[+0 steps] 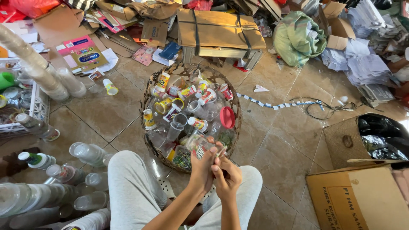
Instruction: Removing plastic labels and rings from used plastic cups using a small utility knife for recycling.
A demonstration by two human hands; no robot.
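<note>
Cup (199, 147): clear thin plastic with a printed label, held over my knees at the 6 o'clock rim of the basket (147, 127). My left hand (203, 167) wraps its body to steady it; my right hand (226, 172) has its fingers curled and pinching at the cup's mouth, seemingly at the seal, though the exact hold is too small to tell.

Basket: round, open-woven cane, set on the tiled floor (277, 127) within arm's reach, so cups lie loose inside. Contents: clear ribbed cups, labelled ones, a red lid (227, 117).

Stacks (38, 68): nested clear cups in long tubes, at 10 o'clock.

Bottles (89, 153): clear plastic, lying at 8 o'clock.

Box (358, 196): brown cardboard, at 4 o'clock.
</note>
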